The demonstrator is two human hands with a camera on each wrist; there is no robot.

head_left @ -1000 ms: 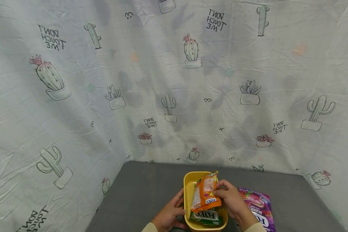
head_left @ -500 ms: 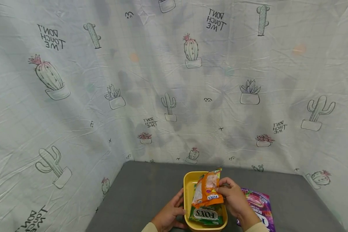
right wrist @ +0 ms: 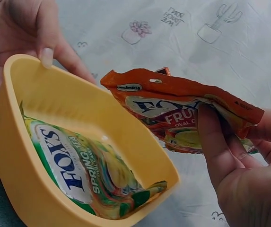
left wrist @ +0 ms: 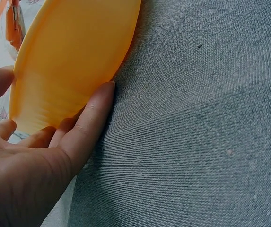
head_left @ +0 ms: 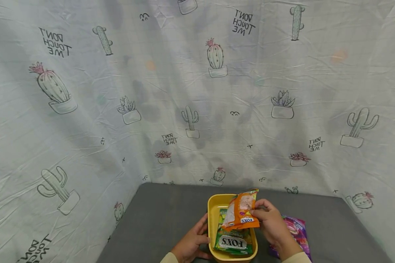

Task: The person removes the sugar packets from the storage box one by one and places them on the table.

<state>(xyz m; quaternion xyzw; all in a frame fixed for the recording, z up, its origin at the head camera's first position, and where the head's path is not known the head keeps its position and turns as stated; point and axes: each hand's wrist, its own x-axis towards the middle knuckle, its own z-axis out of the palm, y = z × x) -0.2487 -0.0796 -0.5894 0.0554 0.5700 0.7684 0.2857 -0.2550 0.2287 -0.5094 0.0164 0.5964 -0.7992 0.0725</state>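
A yellow plastic tub [head_left: 212,226] stands on the grey surface. My left hand [head_left: 194,239] holds its left side, the thumb at the rim and the fingers along the outer wall. Inside lies a green Fox's candy bag [right wrist: 85,165]; its label reads "Spring Tea". My right hand [head_left: 271,223] pinches an orange Fox's fruit candy bag [head_left: 240,212] by one side, tilted above the tub and over the green bag. In the right wrist view the orange bag [right wrist: 173,104] hangs beyond the tub's rim.
A purple Fox's berries bag [head_left: 297,230] lies on the grey surface [head_left: 335,226] right of the tub, partly hidden by my right hand and forearm. A white curtain [head_left: 171,91] printed with cacti closes off the back and sides.
My right hand has moved right and slightly up with the orange bag, uncovering more of the green bag. My left hand and the tub have barely moved.
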